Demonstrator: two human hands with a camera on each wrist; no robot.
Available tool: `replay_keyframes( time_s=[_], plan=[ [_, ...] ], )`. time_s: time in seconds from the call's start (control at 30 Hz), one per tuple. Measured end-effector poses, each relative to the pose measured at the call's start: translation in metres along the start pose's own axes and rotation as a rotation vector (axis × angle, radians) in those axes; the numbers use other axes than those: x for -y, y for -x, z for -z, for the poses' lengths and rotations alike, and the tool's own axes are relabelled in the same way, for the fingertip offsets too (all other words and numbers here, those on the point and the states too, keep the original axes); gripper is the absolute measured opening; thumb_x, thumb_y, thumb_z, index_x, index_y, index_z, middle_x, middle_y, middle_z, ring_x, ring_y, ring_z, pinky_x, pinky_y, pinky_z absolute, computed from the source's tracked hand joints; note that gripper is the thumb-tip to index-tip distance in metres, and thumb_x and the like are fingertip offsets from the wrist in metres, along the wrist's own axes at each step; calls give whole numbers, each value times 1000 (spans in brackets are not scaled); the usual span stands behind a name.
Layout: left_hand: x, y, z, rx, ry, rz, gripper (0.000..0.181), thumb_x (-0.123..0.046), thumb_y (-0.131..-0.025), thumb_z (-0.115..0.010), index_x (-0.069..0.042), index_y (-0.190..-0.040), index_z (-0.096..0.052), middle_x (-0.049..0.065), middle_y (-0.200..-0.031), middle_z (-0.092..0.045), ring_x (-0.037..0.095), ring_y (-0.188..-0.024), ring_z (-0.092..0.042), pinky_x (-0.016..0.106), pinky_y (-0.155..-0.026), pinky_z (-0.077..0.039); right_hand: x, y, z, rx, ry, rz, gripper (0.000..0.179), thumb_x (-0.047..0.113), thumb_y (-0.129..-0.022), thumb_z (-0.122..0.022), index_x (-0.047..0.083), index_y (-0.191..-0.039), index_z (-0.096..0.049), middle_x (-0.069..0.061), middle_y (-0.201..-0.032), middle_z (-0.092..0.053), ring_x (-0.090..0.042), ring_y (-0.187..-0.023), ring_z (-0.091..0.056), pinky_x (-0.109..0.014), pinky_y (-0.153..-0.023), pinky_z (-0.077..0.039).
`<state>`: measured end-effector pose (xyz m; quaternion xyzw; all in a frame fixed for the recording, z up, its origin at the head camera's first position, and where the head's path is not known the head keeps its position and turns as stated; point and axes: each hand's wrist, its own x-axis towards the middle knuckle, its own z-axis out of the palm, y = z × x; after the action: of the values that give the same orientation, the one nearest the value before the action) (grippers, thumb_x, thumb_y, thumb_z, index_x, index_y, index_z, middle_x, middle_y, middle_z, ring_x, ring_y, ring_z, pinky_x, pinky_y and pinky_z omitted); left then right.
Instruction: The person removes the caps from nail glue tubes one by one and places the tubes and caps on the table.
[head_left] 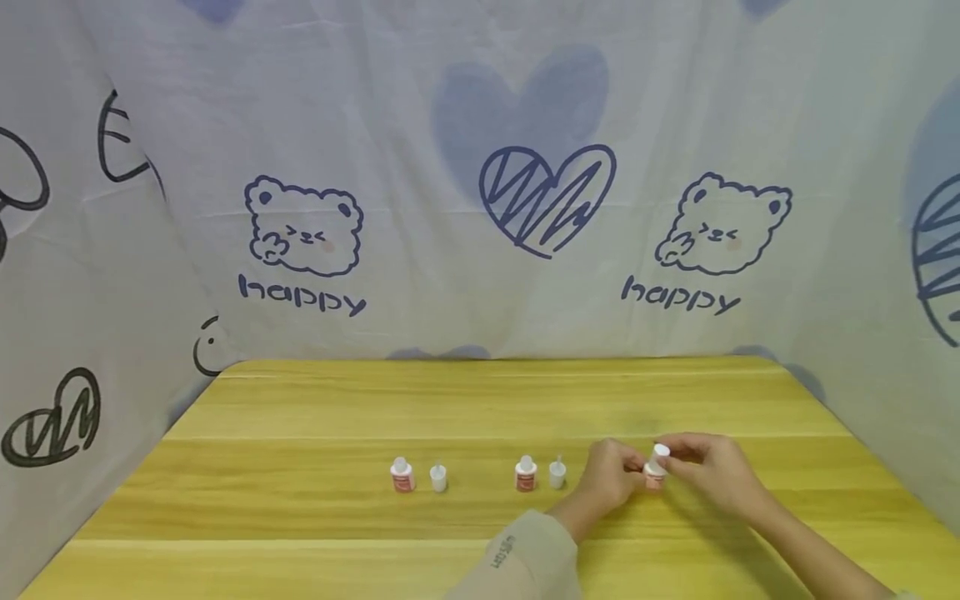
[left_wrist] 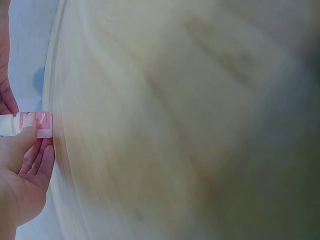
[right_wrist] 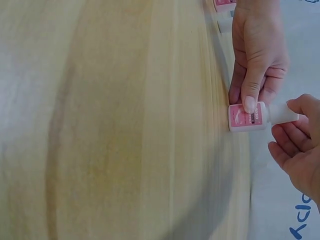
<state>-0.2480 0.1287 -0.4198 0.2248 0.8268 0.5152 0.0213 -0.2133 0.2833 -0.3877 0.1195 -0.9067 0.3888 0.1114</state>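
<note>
My left hand (head_left: 609, 475) holds a small white bottle (right_wrist: 245, 117) with a pink label, standing on the table. In the right wrist view its thumb presses on the label. At the bottle's top, my right hand (head_left: 712, 468) pinches a white cap (head_left: 661, 450) between thumb and fingers. The cap sits at the neck; whether it is screwed tight or loose I cannot tell. In the left wrist view the bottle (left_wrist: 44, 125) shows at the left edge, between both hands.
Left of my hands stand two similar bottles, a near one (head_left: 526, 474) and a farther one (head_left: 402, 476). Beside each is a white cap, one (head_left: 557, 476) and another (head_left: 438, 479), with a thin stem pointing up. A printed cloth (head_left: 420, 317) hangs behind the wooden table (head_left: 300, 517).
</note>
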Motion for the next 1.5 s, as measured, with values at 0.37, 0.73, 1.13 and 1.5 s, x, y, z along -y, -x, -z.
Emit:
replay_keyframes(
  time_s=[0.37, 0.73, 1.13, 1.5],
  plan=[
    [-2, 0, 3, -8, -32, -19, 10, -9, -74, -76, -2, -81, -75, 6, -75, -73, 1, -67, -66, 6, -58, -46, 3, -3, -10, -102, -47, -18, 21, 7, -78, -73, -6, -94, -67, -14, -85, -70, 5, -70, -59, -17, -62, -51],
    [1, 1, 2, -29, -34, -36, 8, -6, -73, -77, -1, -80, -75, 7, -75, -73, 2, -67, -66, 5, -56, -44, 4, -1, -15, -177, 2, -60, 13, 5, -78, -73, -1, -87, -68, -11, -81, -70, 6, -67, -56, -16, -61, -50],
    [-1, 3, 2, -32, -17, 3, 8, -7, -74, -77, -2, -80, -75, 5, -75, -73, -4, -65, -62, 5, -55, -43, 6, -1, -11, -121, 37, -45, 10, 8, -82, -70, 2, -89, -70, -10, -84, -71, 7, -68, -56, -17, -61, -50],
    [-2, 1, 1, -37, -39, 17, 10, -11, -72, -78, -4, -80, -75, 3, -74, -73, -5, -65, -61, 6, -55, -44, 4, -1, -8, -82, 34, -22, 14, 5, -81, -69, -2, -94, -69, -14, -87, -71, 7, -69, -57, -17, -61, -50]
  ],
)
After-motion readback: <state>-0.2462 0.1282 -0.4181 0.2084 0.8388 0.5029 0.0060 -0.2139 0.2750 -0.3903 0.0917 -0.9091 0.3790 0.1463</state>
